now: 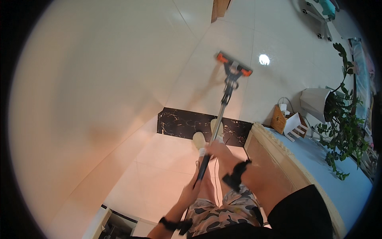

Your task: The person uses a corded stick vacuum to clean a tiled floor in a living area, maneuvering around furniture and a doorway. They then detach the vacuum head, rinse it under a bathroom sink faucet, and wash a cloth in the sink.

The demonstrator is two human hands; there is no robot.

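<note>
A sponge-type mop [220, 113] with a metal pole slants away from my body. Its orange-and-grey head [234, 64] is over pale floor tiles beyond the doorway; whether it touches them is hard to tell. My left hand [191, 188] is wrapped around the black grip [204, 167] at the pole's near end. Higher up, my right hand [219, 149] closes around the metal pole, slightly blurred. Both wrists wear black straps with small devices. My feet, in pale slippers [199, 140], stand at a dark marbled threshold [185, 122].
A long wall [89, 89] rises on the left. On the right are a door frame [277, 158], a wooden box [279, 121] with chargers and cables, and a trailing plant in a white pot [315, 101]. A wheeled chair base [320, 19] stands far right.
</note>
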